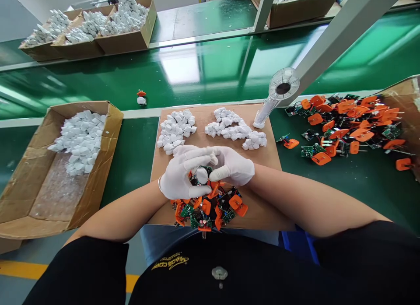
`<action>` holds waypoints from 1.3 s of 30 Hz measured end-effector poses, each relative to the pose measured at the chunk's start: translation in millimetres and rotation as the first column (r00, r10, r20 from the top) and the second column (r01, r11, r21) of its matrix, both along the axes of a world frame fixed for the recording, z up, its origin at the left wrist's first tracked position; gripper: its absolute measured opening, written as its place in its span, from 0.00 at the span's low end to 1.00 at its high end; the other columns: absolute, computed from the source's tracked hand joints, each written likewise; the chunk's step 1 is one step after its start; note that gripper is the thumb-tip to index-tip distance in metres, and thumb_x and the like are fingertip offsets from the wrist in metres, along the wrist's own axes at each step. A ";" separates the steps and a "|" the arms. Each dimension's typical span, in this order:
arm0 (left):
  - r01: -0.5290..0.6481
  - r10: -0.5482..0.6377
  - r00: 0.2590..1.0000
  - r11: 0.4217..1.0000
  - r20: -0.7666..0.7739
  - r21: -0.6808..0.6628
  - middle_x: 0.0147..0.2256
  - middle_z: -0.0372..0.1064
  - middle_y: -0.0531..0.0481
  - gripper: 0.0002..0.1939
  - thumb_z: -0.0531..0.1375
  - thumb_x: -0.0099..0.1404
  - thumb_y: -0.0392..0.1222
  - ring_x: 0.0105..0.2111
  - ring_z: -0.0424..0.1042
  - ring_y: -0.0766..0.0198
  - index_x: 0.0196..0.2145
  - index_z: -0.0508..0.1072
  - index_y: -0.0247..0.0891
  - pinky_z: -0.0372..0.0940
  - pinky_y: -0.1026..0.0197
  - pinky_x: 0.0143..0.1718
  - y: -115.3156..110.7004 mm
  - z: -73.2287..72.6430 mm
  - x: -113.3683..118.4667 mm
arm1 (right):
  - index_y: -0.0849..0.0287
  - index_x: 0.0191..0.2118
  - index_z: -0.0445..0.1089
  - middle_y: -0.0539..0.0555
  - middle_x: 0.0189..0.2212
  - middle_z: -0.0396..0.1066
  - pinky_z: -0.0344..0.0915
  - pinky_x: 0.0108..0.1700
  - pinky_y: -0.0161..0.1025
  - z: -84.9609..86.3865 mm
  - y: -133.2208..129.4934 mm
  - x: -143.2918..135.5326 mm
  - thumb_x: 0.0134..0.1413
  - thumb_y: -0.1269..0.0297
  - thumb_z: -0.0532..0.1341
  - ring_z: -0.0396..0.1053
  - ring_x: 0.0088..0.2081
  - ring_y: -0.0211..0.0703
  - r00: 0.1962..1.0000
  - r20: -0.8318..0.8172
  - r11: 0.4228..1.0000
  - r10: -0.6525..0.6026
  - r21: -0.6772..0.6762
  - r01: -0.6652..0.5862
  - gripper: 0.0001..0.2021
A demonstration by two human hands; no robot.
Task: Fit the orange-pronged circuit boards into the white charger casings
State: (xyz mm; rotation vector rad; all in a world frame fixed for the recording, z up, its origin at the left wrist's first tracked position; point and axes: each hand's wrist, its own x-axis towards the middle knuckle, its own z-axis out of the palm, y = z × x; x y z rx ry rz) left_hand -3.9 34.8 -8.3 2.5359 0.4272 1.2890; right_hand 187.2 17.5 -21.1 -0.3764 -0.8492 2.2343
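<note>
Both my hands wear white gloves and meet over the cardboard sheet (259,187). My left hand (179,176) is closed around a green circuit board with a round white part (201,176). My right hand (232,165) is closed too, its thumb against the right side of that board and its fingers meeting the left fingertips; the glove hides some of the grip. Below the hands lies a heap of circuit boards with orange plastic pieces (206,206). Beyond them rest small white plastic parts in a left pile (176,129) and a right pile (232,126).
An open cardboard box (105,165) of white parts stands at left. More orange-and-green assemblies (348,125) spread over the right bench. A clear plastic fan-like object (284,87) stands by a slanted metal post (331,38). Cardboard boxes (126,42) line the back shelf.
</note>
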 end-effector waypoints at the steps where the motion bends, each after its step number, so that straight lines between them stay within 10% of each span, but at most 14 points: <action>1: -0.008 0.008 1.000 1.000 -0.001 -0.013 0.52 0.75 0.37 0.37 0.66 0.61 0.64 0.46 0.76 0.53 0.60 0.66 0.40 0.73 0.47 0.46 0.1 -0.6 -0.8 | 0.58 0.26 0.57 0.49 0.28 0.76 0.74 0.36 0.41 0.1 0.3 -0.3 0.34 0.71 0.79 0.75 0.31 0.41 1.000 0.002 1.000 -0.016 0.011 0.016 0.26; 11: 0.148 -0.148 0.989 0.989 0.002 0.016 0.35 0.80 0.53 0.27 0.71 0.61 0.49 0.43 0.79 0.58 0.55 0.70 0.45 0.76 0.55 0.42 5.2 6.6 0.7 | 0.60 0.24 0.60 0.45 0.26 0.69 0.72 0.33 0.36 -2.4 -7.9 -5.2 0.29 0.75 0.80 0.71 0.30 0.37 0.994 0.046 0.993 -0.101 -0.050 0.103 0.25; 20: 0.023 -0.024 1.000 0.999 0.010 0.034 0.49 0.77 0.40 0.35 0.64 0.65 0.61 0.46 0.77 0.53 0.63 0.64 0.42 0.74 0.49 0.46 4.2 0.6 -4.2 | 0.60 0.24 0.60 0.49 0.27 0.75 0.72 0.35 0.39 -2.5 -2.9 -3.4 0.31 0.73 0.79 0.75 0.30 0.40 0.994 0.037 0.994 -0.105 0.013 0.104 0.24; 26: 0.101 -0.099 0.995 0.977 -0.018 0.189 0.39 0.80 0.47 0.19 0.66 0.66 0.50 0.44 0.76 0.56 0.51 0.72 0.42 0.74 0.51 0.43 9.3 5.8 -6.6 | 0.61 0.22 0.61 0.44 0.23 0.69 0.70 0.30 0.33 -1.6 -4.6 -3.2 0.27 0.75 0.80 0.72 0.28 0.35 0.981 0.095 0.986 -0.168 -0.009 0.169 0.25; 39: 0.037 -0.036 0.996 0.999 -0.082 0.013 0.46 0.79 0.45 0.19 0.69 0.59 0.41 0.45 0.76 0.55 0.48 0.71 0.45 0.72 0.49 0.47 8.4 -1.3 -10.2 | 0.66 0.41 0.74 0.53 0.32 0.77 0.71 0.37 0.35 -6.7 4.3 0.7 0.42 0.65 0.77 0.74 0.34 0.38 0.997 0.064 0.998 0.048 -0.030 -0.046 0.20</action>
